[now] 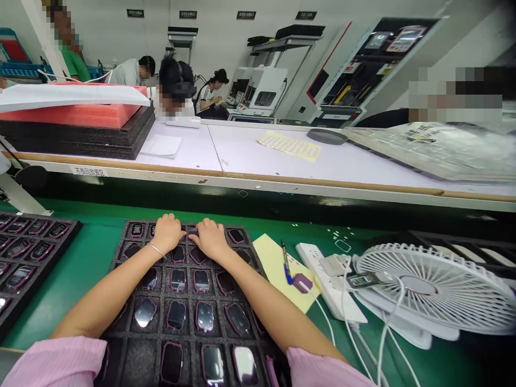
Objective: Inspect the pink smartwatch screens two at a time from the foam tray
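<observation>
A black foam tray (pixel 121 248) lies on the green bench in front of me, its pockets filled with several small pink-rimmed watch bodies (pixel 205 316). My left hand (pixel 167 232) rests knuckles up on the tray's far row, fingers curled down over a pocket. My right hand (pixel 210 238) sits right beside it, fingers likewise bent down onto the far row. The fingertips of both hands are hidden, so what they pinch is not visible. A thin bracelet circles my left wrist.
A second foam tray (pixel 24 252) of watch bodies lies at the left. To the right lie a yellow sheet (pixel 270 258) with a pen (pixel 285 262), a white power strip (pixel 322 269) and a white fan (pixel 435 287). Several people work beyond the white table (pixel 342 161).
</observation>
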{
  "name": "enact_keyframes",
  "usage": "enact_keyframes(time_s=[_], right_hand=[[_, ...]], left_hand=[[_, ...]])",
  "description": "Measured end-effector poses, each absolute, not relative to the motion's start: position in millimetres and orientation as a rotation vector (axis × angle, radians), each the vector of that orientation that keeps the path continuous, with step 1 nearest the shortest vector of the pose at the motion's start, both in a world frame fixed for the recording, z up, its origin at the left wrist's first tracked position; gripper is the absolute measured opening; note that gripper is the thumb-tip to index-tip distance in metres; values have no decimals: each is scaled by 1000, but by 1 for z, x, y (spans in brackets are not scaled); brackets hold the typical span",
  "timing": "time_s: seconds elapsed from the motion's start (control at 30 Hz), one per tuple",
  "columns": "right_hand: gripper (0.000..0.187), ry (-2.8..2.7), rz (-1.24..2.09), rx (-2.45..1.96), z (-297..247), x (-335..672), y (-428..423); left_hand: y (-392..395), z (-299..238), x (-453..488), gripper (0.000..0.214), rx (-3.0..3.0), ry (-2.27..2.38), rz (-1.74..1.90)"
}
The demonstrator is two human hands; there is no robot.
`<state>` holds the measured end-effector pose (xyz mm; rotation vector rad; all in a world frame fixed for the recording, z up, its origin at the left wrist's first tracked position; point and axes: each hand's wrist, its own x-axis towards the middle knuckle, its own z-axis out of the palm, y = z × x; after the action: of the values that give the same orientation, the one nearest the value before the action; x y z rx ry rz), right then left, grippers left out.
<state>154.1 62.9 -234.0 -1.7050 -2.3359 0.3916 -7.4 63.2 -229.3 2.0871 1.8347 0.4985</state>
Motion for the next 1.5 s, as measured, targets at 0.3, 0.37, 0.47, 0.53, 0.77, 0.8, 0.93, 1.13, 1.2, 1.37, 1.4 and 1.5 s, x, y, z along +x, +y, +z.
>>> enact_keyframes(time_s=[0.3,0.37,0.47,0.53,0.77,0.8,0.93,1.13,1.2,1.37,1.4,1.5], right_hand=[[13,-1890,1096,-1292,-244,164,56],[23,-1753,1319,-1161,-243,166,49],[36,-1268,1817,-897,-242,166,35],[50,-951,2039,-757,-243,165,27],[59,-918,2078,-717,-251,165,23],[58,-922,2079,-709,-252,165,23],[52,-897,2085,-679,-253,168,24],[48,-909,2086,-641,-252,167,22],[47,-916,2083,-623,-252,167,21],[50,-916,2108,-571,-252,168,22],[50,-908,2117,-562,-252,168,22],[49,-880,2137,-532,-251,167,23]], left_hand=[[37,-207,-31,26,1639,1486,841],[30,-208,-33,37,1512,1420,913],[19,-216,-33,46,1373,1365,1010],[13,-223,-30,46,1320,1335,1071],[6,-235,-23,35,1309,1301,1219],[5,-236,-22,35,1315,1301,1216],[5,-239,-21,37,1350,1309,1193],[3,-239,-20,38,1411,1318,1176],[1,-239,-20,39,1422,1321,1183],[-1,-237,-17,42,1442,1297,1222],[-2,-237,-17,40,1449,1285,1231],[-2,-235,-15,36,1452,1280,1246]])
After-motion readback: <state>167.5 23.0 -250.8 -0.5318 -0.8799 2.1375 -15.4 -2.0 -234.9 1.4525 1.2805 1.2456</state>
